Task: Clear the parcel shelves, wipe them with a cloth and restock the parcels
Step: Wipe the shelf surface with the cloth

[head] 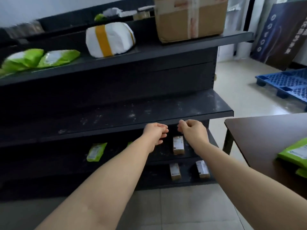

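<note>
A dark shelf unit fills the view. Its middle shelf [116,117] is bare and dusty. My left hand [155,132] and my right hand [193,130] hover side by side just below that shelf's front edge, fingers loosely curled, holding nothing. On the shelf below lie a small brown box [178,145] and a green mailer [96,151]. The bottom shelf carries two small brown boxes [174,171]. The upper shelf holds green mailers [41,58], a white parcel with yellow tape [110,39] and a large cardboard box [191,17].
A dark brown table [262,140] stands at the right with green mailers [295,151] on it. A blue plastic pallet [285,82] lies on the tiled floor beyond. A dark banner [280,30] leans on the far wall.
</note>
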